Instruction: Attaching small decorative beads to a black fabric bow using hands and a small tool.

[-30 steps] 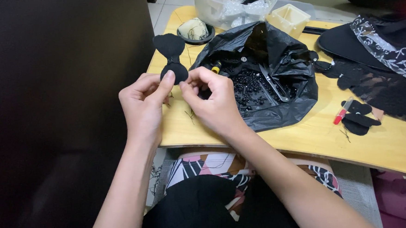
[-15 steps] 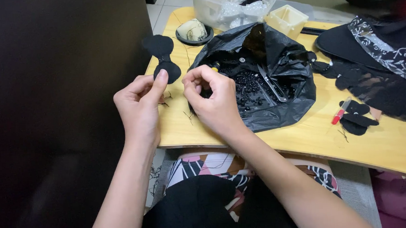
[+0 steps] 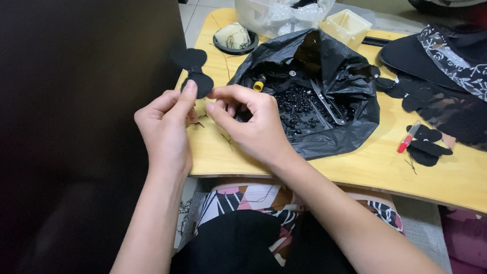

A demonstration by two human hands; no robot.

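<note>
My left hand pinches a black felt piece shaped like a bow, holding it up at its lower lobe over the table's left edge. My right hand is just to its right, fingers curled and pinched together near the felt, apparently on a thin thread or needle too small to make out. Both hands hover over the near left corner of the wooden table.
An open black plastic bag of black beads, with scissors and a small yellow spool, lies right of my hands. Behind it sit a small dish, a clear bag, a pale box. Black fabric, felt cutouts and a red tool lie at right.
Both hands have shifted slightly left and up with the felt piece; my right fingers have moved closer to it.
</note>
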